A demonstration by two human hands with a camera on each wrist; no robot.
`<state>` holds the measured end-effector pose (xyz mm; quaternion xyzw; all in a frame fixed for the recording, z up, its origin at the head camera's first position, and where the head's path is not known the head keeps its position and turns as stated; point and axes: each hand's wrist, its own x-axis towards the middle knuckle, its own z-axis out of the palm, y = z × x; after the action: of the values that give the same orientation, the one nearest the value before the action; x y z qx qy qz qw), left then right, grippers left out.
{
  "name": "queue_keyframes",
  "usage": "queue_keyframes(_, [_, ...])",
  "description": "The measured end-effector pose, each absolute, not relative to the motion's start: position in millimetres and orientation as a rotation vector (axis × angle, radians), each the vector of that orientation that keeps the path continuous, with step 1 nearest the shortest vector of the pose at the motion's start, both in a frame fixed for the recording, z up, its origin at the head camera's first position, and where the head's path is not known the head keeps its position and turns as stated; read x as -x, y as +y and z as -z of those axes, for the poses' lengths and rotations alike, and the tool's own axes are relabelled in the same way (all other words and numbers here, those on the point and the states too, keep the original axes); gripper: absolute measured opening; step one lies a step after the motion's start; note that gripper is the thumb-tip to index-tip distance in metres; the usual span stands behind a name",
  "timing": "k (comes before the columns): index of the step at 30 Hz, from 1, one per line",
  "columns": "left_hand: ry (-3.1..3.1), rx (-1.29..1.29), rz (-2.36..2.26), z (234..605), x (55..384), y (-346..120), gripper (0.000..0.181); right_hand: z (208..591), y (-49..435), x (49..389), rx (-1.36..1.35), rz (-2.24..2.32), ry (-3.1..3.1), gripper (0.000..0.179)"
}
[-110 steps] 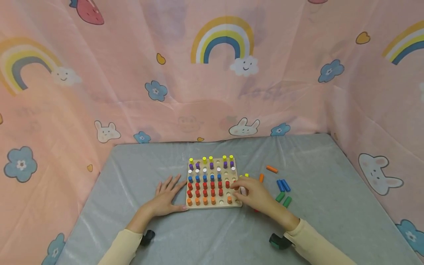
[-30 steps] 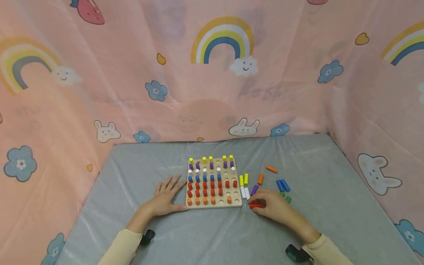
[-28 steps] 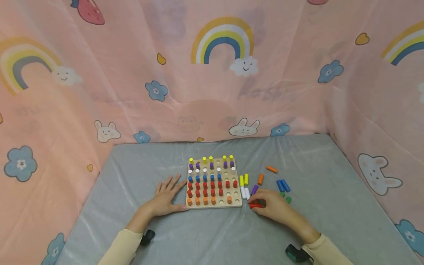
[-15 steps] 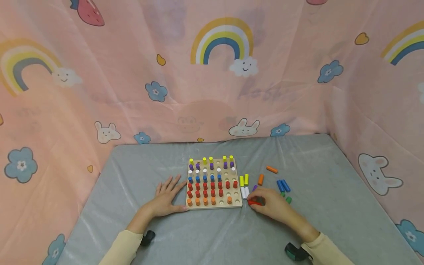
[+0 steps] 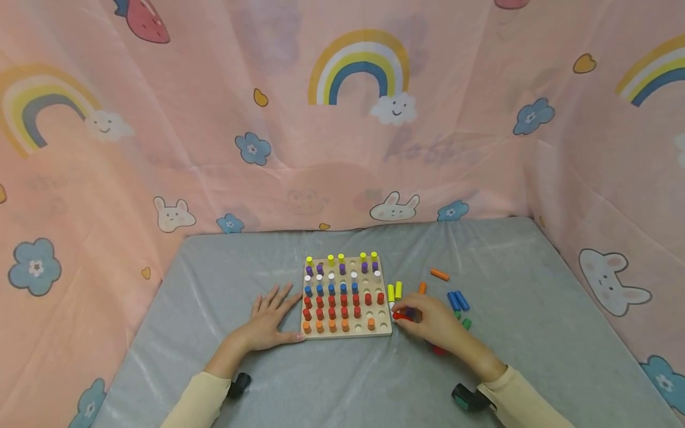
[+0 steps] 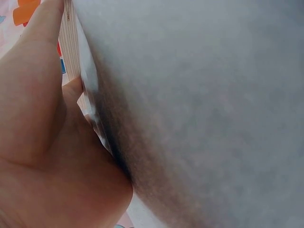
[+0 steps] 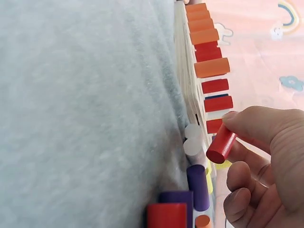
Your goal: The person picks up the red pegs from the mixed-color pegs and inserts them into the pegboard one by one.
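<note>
The left hand (image 5: 266,324) still lies flat and relaxed on the bench (image 5: 214,285) against the pegboard (image 5: 383,329), while the right hand (image 5: 428,324) — a second ago low among the loose pegs — has lifted a red peg (image 7: 221,144), pinched in its fingertips, just beside the board's right edge.

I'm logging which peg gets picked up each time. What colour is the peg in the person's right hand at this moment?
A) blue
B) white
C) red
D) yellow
C: the right hand pinches a red peg between thumb and fingers, just off the right edge of the wooden pegboard.
</note>
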<state>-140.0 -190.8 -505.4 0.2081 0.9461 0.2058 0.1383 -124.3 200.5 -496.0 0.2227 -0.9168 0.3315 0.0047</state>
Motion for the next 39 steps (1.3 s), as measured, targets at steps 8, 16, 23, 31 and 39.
queue_keyframes(8, [2.735,-0.597,-0.578,507.6,140.9,-192.0,0.093,491.2,187.0,129.9,-0.687,-1.06,-2.86,0.02])
queue_keyframes(16, [2.731,-0.597,-0.589,507.2,141.0,-191.4,0.093,488.6,175.0,136.0,-0.704,-1.1,-2.833,0.021])
queue_keyframes(23, [2.732,-0.603,-0.598,504.9,140.3,-190.8,0.093,487.9,168.9,137.0,-0.697,-1.158,-2.85,0.021])
queue_keyframes(31, [2.725,-0.593,-0.592,503.7,139.9,-191.0,0.094,489.0,162.2,136.4,-0.728,-1.202,-2.784,0.02])
queue_keyframes(39, [2.731,-0.602,-0.599,506.6,140.4,-191.3,0.092,490.7,158.2,137.4,-0.741,-1.254,-2.763,0.02])
